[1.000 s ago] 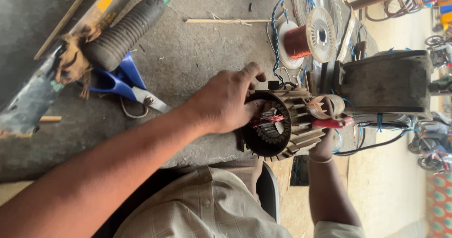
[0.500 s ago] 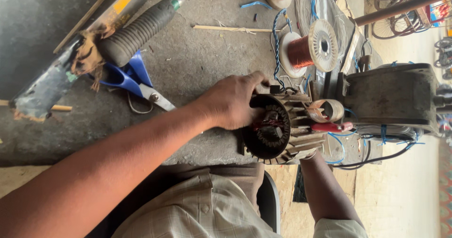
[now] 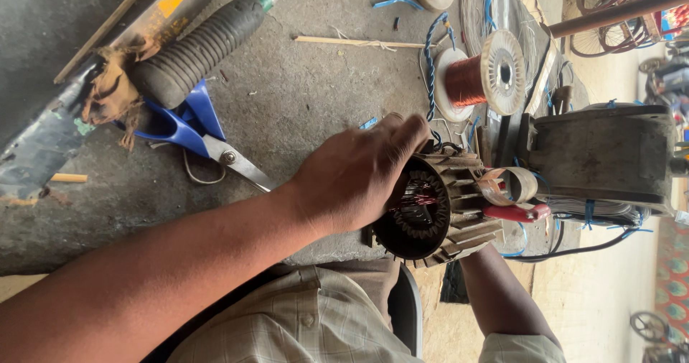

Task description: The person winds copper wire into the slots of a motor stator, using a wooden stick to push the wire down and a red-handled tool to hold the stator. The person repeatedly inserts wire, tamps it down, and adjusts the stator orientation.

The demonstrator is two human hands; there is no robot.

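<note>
The stator [image 3: 438,208], a finned round motor shell with copper windings inside, sits at the near edge of the grey surface [image 3: 301,104]. The left hand [image 3: 355,176] grasps its rim, fingers curled over the top. The right hand is hidden behind the stator, so its state cannot be told. Beyond the stator lies 1 copper wire spool [image 3: 482,76]; blue scissors [image 3: 190,129] lie to its left.

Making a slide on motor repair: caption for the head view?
Left hand grips a finned motor stator at the workbench edge, near blue scissors and a copper wire spool.
</note>
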